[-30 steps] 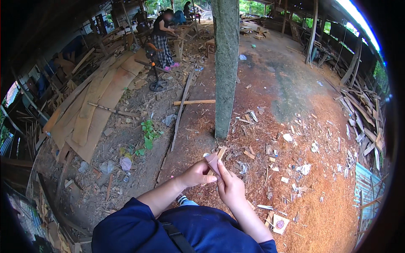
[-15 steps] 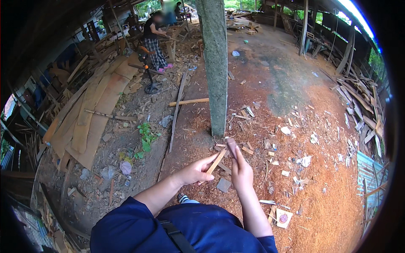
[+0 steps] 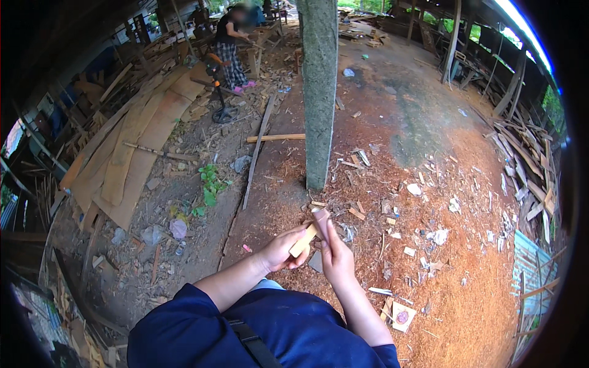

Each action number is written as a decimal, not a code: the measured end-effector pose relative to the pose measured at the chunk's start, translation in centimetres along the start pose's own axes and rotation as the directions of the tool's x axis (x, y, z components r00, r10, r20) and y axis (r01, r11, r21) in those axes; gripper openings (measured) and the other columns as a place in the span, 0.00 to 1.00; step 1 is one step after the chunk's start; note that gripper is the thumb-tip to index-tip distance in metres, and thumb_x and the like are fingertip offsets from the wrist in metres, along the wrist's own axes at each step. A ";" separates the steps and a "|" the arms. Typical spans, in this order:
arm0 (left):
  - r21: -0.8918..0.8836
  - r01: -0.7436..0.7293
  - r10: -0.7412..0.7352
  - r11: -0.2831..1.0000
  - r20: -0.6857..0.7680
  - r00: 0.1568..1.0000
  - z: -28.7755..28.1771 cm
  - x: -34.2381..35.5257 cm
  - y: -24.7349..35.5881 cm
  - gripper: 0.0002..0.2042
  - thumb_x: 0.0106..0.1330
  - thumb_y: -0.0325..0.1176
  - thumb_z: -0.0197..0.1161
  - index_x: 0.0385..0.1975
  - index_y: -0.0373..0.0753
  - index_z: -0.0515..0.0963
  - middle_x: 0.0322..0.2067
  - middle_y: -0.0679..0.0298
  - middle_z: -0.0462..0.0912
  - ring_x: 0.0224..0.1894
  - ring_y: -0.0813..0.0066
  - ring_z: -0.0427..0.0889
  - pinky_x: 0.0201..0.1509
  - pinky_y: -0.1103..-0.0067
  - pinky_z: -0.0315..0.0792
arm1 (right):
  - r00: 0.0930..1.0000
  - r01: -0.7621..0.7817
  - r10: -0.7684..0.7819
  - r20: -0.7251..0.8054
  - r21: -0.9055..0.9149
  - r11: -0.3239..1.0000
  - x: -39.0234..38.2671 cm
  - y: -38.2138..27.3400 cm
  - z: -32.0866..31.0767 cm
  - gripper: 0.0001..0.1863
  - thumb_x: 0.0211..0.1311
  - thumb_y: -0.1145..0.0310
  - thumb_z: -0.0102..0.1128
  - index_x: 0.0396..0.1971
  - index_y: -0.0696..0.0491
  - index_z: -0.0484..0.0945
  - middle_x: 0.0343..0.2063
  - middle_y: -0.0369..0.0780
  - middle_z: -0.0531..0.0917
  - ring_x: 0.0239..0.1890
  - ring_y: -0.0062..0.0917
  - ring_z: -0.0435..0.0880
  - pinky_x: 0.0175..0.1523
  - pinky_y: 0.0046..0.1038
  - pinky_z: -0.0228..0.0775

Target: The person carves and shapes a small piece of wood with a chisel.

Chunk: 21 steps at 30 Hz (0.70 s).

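Observation:
My left hand (image 3: 283, 248) is closed round a short, flat, light wooden strip (image 3: 302, 243), its thumb along the top. The strip slants away up to the right, and its broad face shows. In my right hand (image 3: 336, 254) is a folded brown piece of sandpaper (image 3: 321, 224), gripped between thumb and fingers. The sandpaper's lower part lies against the far end of the wooden strip, which it partly hides. Both hands are close together in front of my body, above the floor.
A concrete post (image 3: 319, 92) rises just ahead. Wood shavings and scraps cover the reddish floor (image 3: 454, 264). Large boards (image 3: 132, 147) lie at left, near a black stand fan (image 3: 222, 104). Planks (image 3: 524, 153) are piled at right. Another person (image 3: 230, 49) stands at far left, bent over wood.
Both hands have moved slightly left. The wooden strip has turned, so its broad face shows instead of its narrow side, and the sandpaper has tilted further left. My view has shifted a little.

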<state>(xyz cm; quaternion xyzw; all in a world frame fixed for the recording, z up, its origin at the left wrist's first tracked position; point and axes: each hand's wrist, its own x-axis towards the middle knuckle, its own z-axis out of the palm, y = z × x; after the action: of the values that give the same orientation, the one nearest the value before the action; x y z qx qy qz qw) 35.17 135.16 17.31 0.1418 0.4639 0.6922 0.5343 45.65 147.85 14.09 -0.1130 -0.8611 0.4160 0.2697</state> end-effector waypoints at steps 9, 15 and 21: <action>-0.220 0.073 -0.053 0.973 0.095 0.994 -2.6 -3.2 0.2 0.22 0.67 0.47 0.32 0.26 0.37 0.71 0.07 0.66 0.65 0.06 0.81 0.60 0.10 0.86 0.54 | 0.991 0.131 -0.132 -0.024 -0.045 0.990 1.3 -1.3 2.2 0.27 0.53 0.71 0.54 0.55 0.45 0.64 0.21 0.45 0.76 0.20 0.37 0.76 0.24 0.34 0.67; -0.226 -0.003 0.039 0.974 0.156 0.987 -5.9 -4.4 0.1 0.17 0.66 0.45 0.35 0.40 0.42 0.68 0.07 0.65 0.64 0.04 0.82 0.57 0.09 0.86 0.53 | 0.928 0.365 -0.355 0.110 -0.089 0.927 1.0 -2.5 4.8 0.29 0.49 0.74 0.56 0.55 0.44 0.65 0.16 0.41 0.71 0.17 0.34 0.73 0.22 0.32 0.67; -0.131 -0.010 0.014 0.991 0.028 1.000 -9.4 -7.7 2.7 0.20 0.66 0.42 0.35 0.55 0.42 0.60 0.09 0.63 0.67 0.03 0.83 0.56 0.09 0.87 0.54 | 0.923 0.317 -0.311 0.225 0.011 0.948 2.5 -5.7 8.9 0.27 0.49 0.79 0.54 0.54 0.53 0.65 0.24 0.47 0.76 0.24 0.37 0.76 0.28 0.32 0.69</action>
<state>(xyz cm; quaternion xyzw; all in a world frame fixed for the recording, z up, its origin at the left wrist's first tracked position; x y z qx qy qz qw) 30.02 123.78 16.75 0.1191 0.4087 0.7224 0.5449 38.80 139.52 14.93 0.0704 -0.8982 0.3663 0.2328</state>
